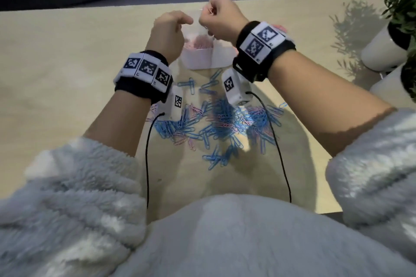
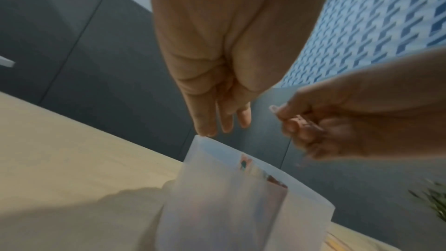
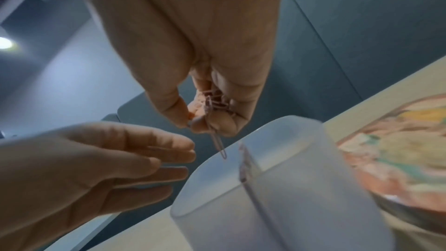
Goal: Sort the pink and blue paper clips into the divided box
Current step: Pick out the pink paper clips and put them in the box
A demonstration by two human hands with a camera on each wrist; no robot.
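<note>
The right hand point(image 3: 212, 114) curls around a small bunch of pink paper clips point(image 3: 214, 102), one dangling from the fingers, above the translucent divided box point(image 1: 202, 57) on the table point(image 1: 67, 63). The left hand point(image 1: 167, 29) hovers just beside it over the box with fingers straight and relaxed, holding nothing. Pink clips already lie in the box's left compartment (its right one is hidden by the wrist). A mixed pile of blue and pink clips point(image 1: 216, 119) lies nearer the person.

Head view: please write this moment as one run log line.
right hand: holds pink clips above divided box | left hand: open, empty | pile: mixed
</note>
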